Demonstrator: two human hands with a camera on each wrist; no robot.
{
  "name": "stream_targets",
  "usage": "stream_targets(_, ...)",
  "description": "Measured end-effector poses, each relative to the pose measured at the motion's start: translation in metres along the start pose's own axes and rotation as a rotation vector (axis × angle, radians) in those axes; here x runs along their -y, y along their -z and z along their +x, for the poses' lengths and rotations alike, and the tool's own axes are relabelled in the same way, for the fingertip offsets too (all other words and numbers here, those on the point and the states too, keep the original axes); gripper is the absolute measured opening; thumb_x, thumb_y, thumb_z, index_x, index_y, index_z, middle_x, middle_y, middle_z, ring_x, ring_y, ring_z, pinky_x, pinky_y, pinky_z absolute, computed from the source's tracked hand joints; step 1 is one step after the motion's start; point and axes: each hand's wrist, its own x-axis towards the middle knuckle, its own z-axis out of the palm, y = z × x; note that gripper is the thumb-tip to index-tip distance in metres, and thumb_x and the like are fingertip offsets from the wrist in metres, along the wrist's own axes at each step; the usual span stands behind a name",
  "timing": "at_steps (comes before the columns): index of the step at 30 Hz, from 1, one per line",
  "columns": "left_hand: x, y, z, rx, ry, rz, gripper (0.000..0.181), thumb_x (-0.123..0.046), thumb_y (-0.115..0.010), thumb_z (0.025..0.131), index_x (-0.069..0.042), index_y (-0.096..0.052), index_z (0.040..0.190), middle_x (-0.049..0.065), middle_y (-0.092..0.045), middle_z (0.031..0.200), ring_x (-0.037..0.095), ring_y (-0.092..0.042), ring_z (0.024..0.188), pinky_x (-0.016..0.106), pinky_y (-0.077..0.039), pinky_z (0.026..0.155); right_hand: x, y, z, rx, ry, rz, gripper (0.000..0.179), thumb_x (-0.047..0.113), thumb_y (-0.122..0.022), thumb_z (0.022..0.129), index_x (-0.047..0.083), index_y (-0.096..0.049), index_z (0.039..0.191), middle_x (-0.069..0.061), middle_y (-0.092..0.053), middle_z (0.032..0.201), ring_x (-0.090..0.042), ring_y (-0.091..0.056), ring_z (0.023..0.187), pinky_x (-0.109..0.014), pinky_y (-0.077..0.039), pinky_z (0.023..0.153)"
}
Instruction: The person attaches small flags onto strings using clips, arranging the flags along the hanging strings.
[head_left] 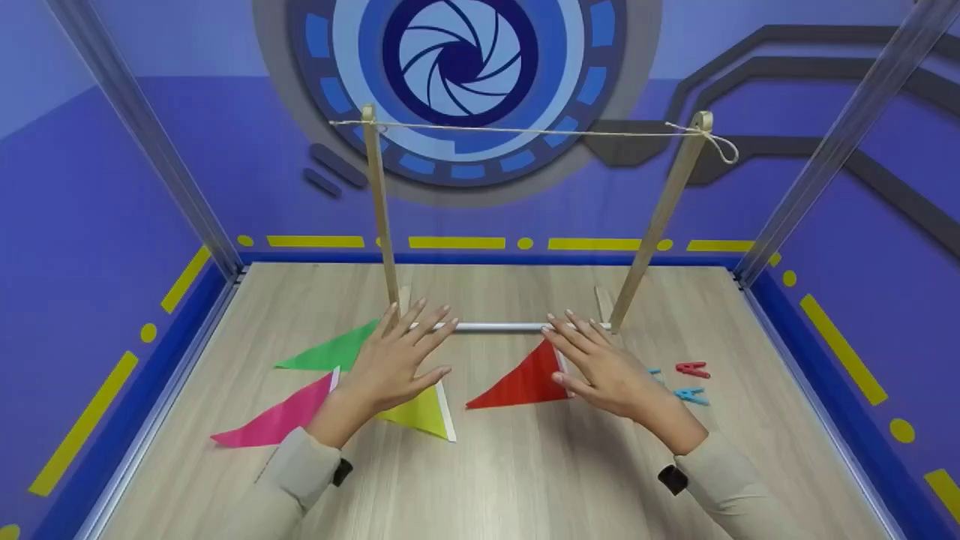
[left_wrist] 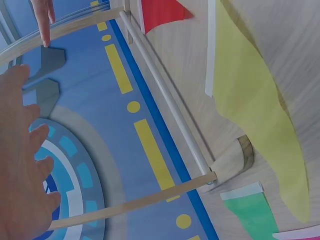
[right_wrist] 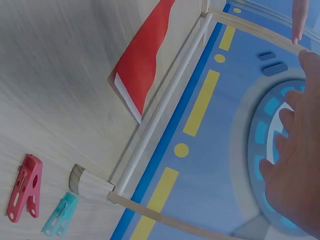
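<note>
My left hand [head_left: 397,360] hovers palm down with fingers spread, over the green pennant [head_left: 337,346] and the yellow pennant [head_left: 420,412]. Beside its wrist lies a pink pennant [head_left: 277,416]. My right hand [head_left: 604,364], its fingers straight too, overlaps the white edge of a red pennant [head_left: 521,379] in the head view. Both hands hold nothing. Right of that hand are a red clothespin [head_left: 692,370] and blue clothespins [head_left: 691,396], one mostly hidden. Behind the hands stands a wooden frame with a left post [head_left: 380,210], a right post [head_left: 660,225] and a white rod [head_left: 499,327] low between them.
A string [head_left: 525,131] runs between the post tops, with a loop hanging at the right one. The wooden tabletop [head_left: 495,480] ends at a blue patterned back wall [head_left: 480,217]. Side panels with metal corner rails [head_left: 150,127] enclose it.
</note>
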Motion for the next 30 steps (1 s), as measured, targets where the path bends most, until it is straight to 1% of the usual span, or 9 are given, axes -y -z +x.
stream_targets(3,0.002,0.0,-0.005,-0.022,-0.005,-0.001,0.069,-0.059,-0.042,0.102,-0.027,-0.029,0.162,-0.001,-0.028,0.167,0.03,-0.02,0.155,0.059,-0.017,0.122,-0.003,0.0,-0.003,-0.022,0.017,-0.007,0.069,0.049,-0.052,0.103,0.018,-0.031,0.161,-0.005,-0.029,0.166,-0.028,-0.019,0.155,-0.052,-0.023,0.122)
stream_targets(8,0.008,-0.001,-0.014,-0.064,-0.021,-0.026,0.065,-0.053,-0.047,0.102,-0.024,-0.036,0.16,0.001,-0.035,0.164,0.032,-0.028,0.152,0.059,-0.021,0.121,-0.008,0.0,-0.008,-0.066,0.046,-0.019,0.066,0.041,-0.06,0.101,0.017,-0.038,0.159,-0.008,-0.036,0.163,-0.031,-0.03,0.151,-0.054,-0.032,0.117)
stream_targets(14,0.015,0.0,-0.027,-0.083,-0.016,-0.045,0.062,-0.049,-0.049,0.103,-0.023,-0.038,0.158,0.003,-0.039,0.162,0.033,-0.032,0.15,0.059,-0.023,0.12,-0.016,0.0,-0.016,-0.082,0.04,-0.02,0.067,0.034,-0.066,0.098,0.015,-0.041,0.157,-0.008,-0.039,0.161,-0.034,-0.035,0.148,-0.054,-0.038,0.113)
stream_targets(19,0.022,0.001,-0.038,-0.094,-0.001,-0.053,0.062,-0.048,-0.053,0.101,-0.021,-0.042,0.157,0.004,-0.043,0.159,0.033,-0.035,0.148,0.06,-0.025,0.119,-0.023,0.001,-0.022,-0.097,0.016,-0.015,0.066,0.034,-0.068,0.097,0.014,-0.043,0.155,-0.008,-0.04,0.161,-0.034,-0.036,0.147,-0.054,-0.04,0.111)
stream_targets(22,0.026,0.0,-0.046,-0.099,0.013,-0.051,0.063,-0.046,-0.057,0.099,-0.021,-0.044,0.156,0.003,-0.043,0.159,0.033,-0.036,0.148,0.06,-0.024,0.119,-0.027,0.002,-0.026,-0.097,0.005,-0.02,0.065,0.035,-0.067,0.098,0.014,-0.044,0.155,-0.008,-0.041,0.16,-0.033,-0.036,0.148,-0.054,-0.039,0.112)
stream_targets(25,0.03,0.0,-0.054,-0.117,0.022,-0.05,0.063,-0.044,-0.061,0.097,-0.02,-0.046,0.154,0.003,-0.043,0.159,0.034,-0.038,0.146,0.06,-0.024,0.119,-0.031,0.003,-0.03,-0.095,0.004,-0.022,0.064,0.034,-0.066,0.099,0.014,-0.044,0.155,-0.008,-0.042,0.159,-0.032,-0.036,0.148,-0.053,-0.038,0.114)
stream_targets(30,0.034,0.0,-0.066,-0.115,0.043,-0.046,0.065,-0.047,-0.058,0.098,-0.02,-0.045,0.155,0.003,-0.041,0.16,0.035,-0.037,0.147,0.06,-0.023,0.12,-0.039,0.005,-0.037,-0.093,-0.017,0.003,0.063,0.032,-0.067,0.099,0.015,-0.045,0.155,-0.008,-0.043,0.159,-0.031,-0.035,0.148,-0.053,-0.036,0.115)
